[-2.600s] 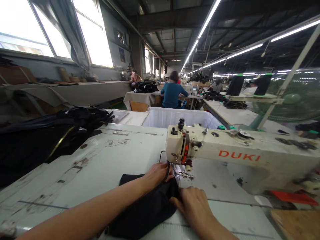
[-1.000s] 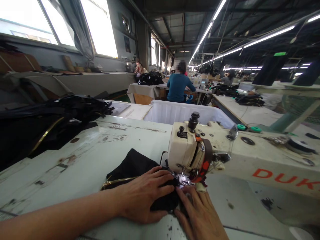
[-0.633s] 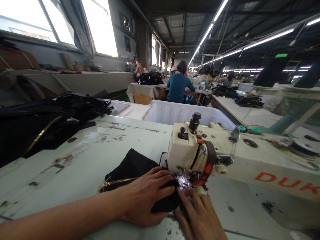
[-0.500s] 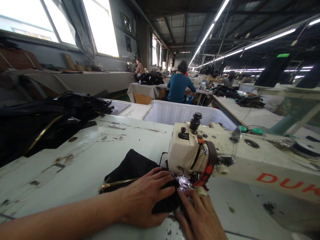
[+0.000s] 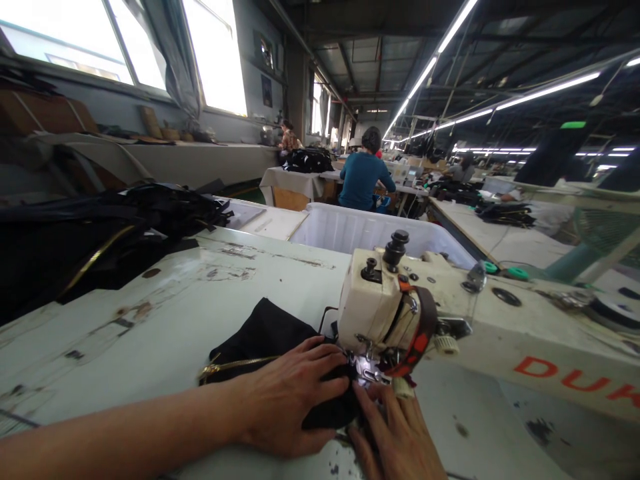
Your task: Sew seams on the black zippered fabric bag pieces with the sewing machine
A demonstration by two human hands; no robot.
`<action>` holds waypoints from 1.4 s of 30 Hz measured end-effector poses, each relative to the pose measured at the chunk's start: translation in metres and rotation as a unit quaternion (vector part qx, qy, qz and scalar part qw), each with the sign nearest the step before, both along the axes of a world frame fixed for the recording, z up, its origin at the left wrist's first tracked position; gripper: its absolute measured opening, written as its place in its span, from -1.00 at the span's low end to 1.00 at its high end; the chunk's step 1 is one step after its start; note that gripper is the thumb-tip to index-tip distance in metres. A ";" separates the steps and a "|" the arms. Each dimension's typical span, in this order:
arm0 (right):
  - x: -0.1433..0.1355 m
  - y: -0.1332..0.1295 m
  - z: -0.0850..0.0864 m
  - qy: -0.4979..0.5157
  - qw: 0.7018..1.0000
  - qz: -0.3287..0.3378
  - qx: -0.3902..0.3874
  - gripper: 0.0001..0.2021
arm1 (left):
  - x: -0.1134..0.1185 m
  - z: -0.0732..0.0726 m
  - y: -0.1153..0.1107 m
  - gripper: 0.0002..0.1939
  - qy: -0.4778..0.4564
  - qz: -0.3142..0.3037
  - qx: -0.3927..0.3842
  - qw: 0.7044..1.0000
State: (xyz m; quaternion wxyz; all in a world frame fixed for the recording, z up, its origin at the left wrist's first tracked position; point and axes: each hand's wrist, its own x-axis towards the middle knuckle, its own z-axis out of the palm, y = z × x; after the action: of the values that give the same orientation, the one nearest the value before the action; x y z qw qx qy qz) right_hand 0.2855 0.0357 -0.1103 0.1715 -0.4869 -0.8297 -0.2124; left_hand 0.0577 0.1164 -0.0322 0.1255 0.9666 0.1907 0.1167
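A piece of black fabric [image 5: 265, 333] with a gold zipper [image 5: 240, 365] lies on the pale sewing table [image 5: 170, 360], one end at the presser foot [image 5: 369, 369] of a cream sewing machine [image 5: 373, 300]. Across the fabric rests my left hand [image 5: 295, 393], palm down with fingers spread toward the foot. My right hand [image 5: 393, 430] is just in front of the foot, fingers stretched forward against the fabric's right edge. A small lamp lights the needle area. The needle itself cannot be made out.
On the left lies a heap of black pieces [image 5: 100, 233] with gold zippers. Behind the machine stands a white plastic bin [image 5: 370, 223]. A person in a teal top [image 5: 365, 179] sits farther back. At right are a long worktable [image 5: 465, 220] and a green fan [image 5: 600, 227].
The view has shifted slightly, so the background sits a little farther right and lower. Both hands and the fabric stay in nearly the same place at the machine.
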 end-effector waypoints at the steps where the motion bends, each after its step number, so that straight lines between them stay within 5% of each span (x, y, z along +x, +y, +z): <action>1: 0.000 0.000 -0.001 0.000 1.000 0.000 0.000 -0.52 | 0.000 0.000 0.000 -0.48 0.000 0.000 -0.001 1.000; 7: 0.000 0.000 0.001 0.018 1.000 0.000 -0.005 -0.55 | 0.001 -0.005 0.004 -0.42 -0.015 0.004 0.007 1.000; 13: -0.004 -0.002 0.025 0.089 0.996 -0.008 -0.027 -0.75 | -0.002 -0.004 -0.001 -0.42 -0.003 0.001 0.052 0.999; 18: 0.000 -0.005 0.043 0.085 0.994 0.024 -0.061 -0.91 | 0.000 -0.013 -0.011 -0.75 -0.080 -0.018 0.153 0.985; 21: 0.002 -0.007 0.044 0.044 0.996 0.041 -0.066 -0.89 | 0.002 -0.016 -0.012 -0.91 -0.145 -0.021 0.130 0.981; 26: 0.000 -0.009 0.042 0.021 0.998 0.046 -0.047 -0.80 | 0.003 -0.011 -0.008 -0.88 -0.203 0.008 0.070 0.977; 34: -0.012 -0.002 0.051 -0.006 0.997 0.052 0.052 -0.67 | 0.000 -0.011 -0.007 -0.84 -0.170 -0.018 0.057 0.984; 42: -0.021 0.003 0.042 -0.019 0.988 0.119 0.099 -0.68 | 0.004 -0.010 -0.010 -0.89 -0.173 -0.007 0.107 0.979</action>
State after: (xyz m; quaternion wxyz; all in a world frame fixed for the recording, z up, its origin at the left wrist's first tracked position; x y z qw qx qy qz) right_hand 0.2644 0.0384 -0.0679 0.2269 -0.3614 -0.8596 -0.2810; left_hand 0.0614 0.1061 -0.0426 0.0531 0.9409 0.1458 0.3011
